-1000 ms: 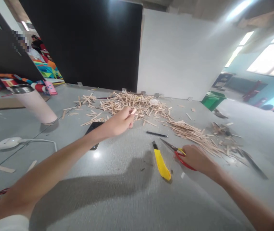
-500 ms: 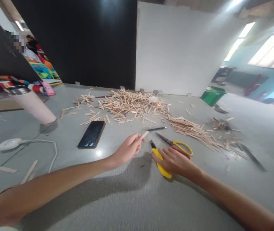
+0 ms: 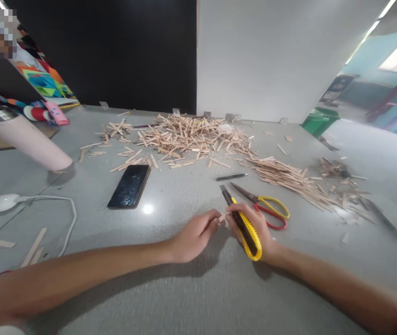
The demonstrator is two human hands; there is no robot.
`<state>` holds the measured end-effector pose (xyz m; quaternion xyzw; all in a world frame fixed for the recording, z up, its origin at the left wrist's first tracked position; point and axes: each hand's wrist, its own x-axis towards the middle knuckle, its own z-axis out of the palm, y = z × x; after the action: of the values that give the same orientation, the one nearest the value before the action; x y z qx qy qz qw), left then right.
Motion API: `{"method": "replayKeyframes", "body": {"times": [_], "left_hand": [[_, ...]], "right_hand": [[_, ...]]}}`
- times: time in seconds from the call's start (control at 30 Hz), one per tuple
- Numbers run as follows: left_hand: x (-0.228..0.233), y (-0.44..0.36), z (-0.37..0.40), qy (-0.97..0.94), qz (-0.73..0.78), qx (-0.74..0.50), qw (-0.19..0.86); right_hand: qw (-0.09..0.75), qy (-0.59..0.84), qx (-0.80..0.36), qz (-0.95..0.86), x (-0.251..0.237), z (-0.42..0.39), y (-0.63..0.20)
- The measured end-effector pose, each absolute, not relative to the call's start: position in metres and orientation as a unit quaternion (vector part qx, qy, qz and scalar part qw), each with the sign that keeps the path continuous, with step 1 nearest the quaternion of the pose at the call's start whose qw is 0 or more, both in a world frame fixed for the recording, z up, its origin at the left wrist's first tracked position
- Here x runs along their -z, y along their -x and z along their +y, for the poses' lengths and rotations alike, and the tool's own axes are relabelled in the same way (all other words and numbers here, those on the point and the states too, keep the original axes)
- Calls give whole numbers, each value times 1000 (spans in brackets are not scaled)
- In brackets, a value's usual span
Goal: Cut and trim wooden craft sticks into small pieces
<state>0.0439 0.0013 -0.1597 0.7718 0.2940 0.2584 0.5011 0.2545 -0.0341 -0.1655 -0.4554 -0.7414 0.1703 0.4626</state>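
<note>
My left hand (image 3: 193, 237) pinches a small wooden stick (image 3: 223, 217), and most of the stick is hidden by the fingers. Close against it, my right hand (image 3: 254, 223) is closed around a yellow and black utility knife (image 3: 247, 232), its blade end pointing up and to the left. The right fingertips meet the stick's other end. Just beyond the right hand lie scissors (image 3: 271, 209) with one yellow and one red handle. A dark pen (image 3: 232, 177) rests on the table behind the knife tip.
A large heap of wooden sticks (image 3: 191, 139) spreads along the back, with a neater pile (image 3: 289, 181) to the right. A phone (image 3: 129, 186), a pink tumbler (image 3: 30, 139) and a white corded device (image 3: 1, 203) stand left. Panels (image 3: 121, 56) close off the back.
My right hand has lifted the utility knife from the table and turned it upright in its grip. Both hands have come together at the stick. The view has tilted slightly down.
</note>
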Motion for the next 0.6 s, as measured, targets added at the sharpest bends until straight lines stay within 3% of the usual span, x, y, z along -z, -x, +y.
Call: {"method": "replayKeyframes", "body": {"times": [0.13,0.33,0.47,0.6], "left_hand": [[163,-38,-3,-830,311,-258,384],[186,-33,2,-867,323,-281,254],[187,-32,1,-869,320,-286,244],[178,-33,2,-851,318,-278,312]], "right_hand": [[482,467,-260,-695,170,-36,-257],[511,488,-293,-644,165,-38,-258],[512,497,-288,-639,165,-40,-257],[540,489,-277,-627,167,-42,-257]]}}
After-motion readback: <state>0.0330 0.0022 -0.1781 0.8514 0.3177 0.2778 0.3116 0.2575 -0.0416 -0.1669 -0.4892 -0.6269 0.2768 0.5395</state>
